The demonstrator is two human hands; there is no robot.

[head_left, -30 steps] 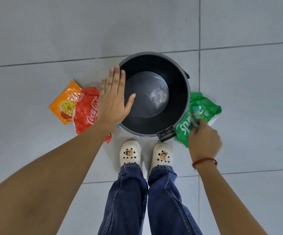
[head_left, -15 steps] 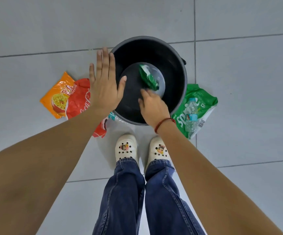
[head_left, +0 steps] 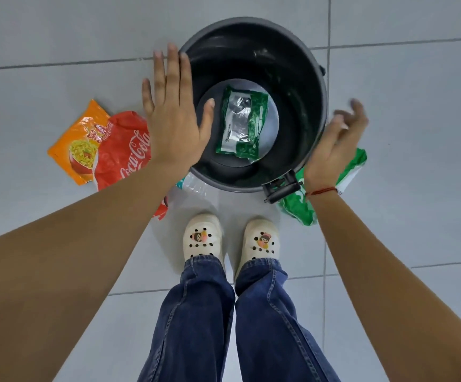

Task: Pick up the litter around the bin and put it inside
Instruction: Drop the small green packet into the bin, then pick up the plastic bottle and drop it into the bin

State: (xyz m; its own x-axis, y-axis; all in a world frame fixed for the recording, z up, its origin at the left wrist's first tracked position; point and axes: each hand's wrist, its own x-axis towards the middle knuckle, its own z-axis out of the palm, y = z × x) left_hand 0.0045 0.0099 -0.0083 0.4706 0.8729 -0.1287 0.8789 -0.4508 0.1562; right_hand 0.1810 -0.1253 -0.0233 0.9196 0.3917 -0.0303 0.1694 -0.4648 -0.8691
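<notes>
Bare grey tiled floor (head_left: pixel 30 37) fills the far left, open room all along that side. Nearer in, at abt 9 o'clock from the bin, an orange foil noodle packet (head_left: pixel 76 146) lies flat; its right edge is tucked under a crumpled red Coca-Cola plastic wrapper (head_left: pixel 121 158), which runs down toward 7 o'clock and disappears under the left forearm. Left hand (head_left: pixel 175 117) hovers palm down, fingers spread wide, holding nothing; thumb tip & index side overlap the bin's left rim in view, contact w/ rim can't be told. A clear crushed plastic bottle w/ teal label (head_left: pixel 195 186) peeks out at 7 o'clock, just beside the bin wall.

Round black plastic bin (head_left: pixel 301 78) sits centre, mouth open & unobstructed; a black latch on its rim at abt 5 o'clock. Inside, flat on the grey bottom, lies a green and silver foil packet (head_left: pixel 241 124), clear of the walls.

White perforated clogs (head_left: pixel 203 238) stand at 6 o'clock, toes near the bin, blue jeans above.

Right hand (head_left: pixel 337 142) is at 3 o'clock just outside the rim, motion-blurred, fingers loosely open & curled, empty; red thread on wrist. Under it, at 4 o'clock, a green Sprite plastic wrapper (head_left: pixel 353 166) lies against the bin base, mostly hidden by hand and forearm. Beyond it to the right, floor is bare tile.
</notes>
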